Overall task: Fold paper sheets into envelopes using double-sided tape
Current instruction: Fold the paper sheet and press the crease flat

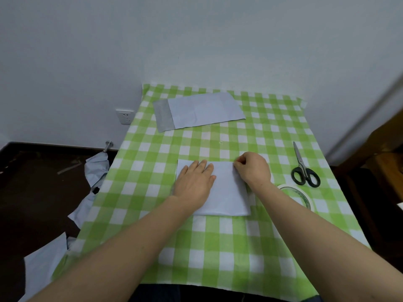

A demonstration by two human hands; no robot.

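Sheet (224, 192): pale blue-grey paper, already folded into a flat oblong, lying mid-counter in front of the person; its near edge is a soft rounded fold, not yet creased hard.
Left hand (194, 182): lies palm down on the sheet's left half, fingers (202, 165) straight and close together, probably to weigh the thin paper down so it cannot slide or spring open.
Right hand (254, 168): fingers (238, 162) curled, tips pinched together on the sheet's far right edge; this looks like work on the side seam. Whether a tape liner is between them is too small to tell.
Tape (308, 200): a thin pale ring, lying flat just right of the right forearm, within easy reach.
Scissors (304, 171): steel blades closed, black loop handles, tips pointing far, just beyond the tape.
Envelope (200, 111): same paper, flat, with a darker grey flap at its left end; it lies at the far side, well apart from the work, likely finished.
Counter (207, 247): covered with a green and white checked cloth, matt and slightly soft, which should give the paper some grip.
Scraps (97, 168): crumpled and cut paper on the dark floor to the left.
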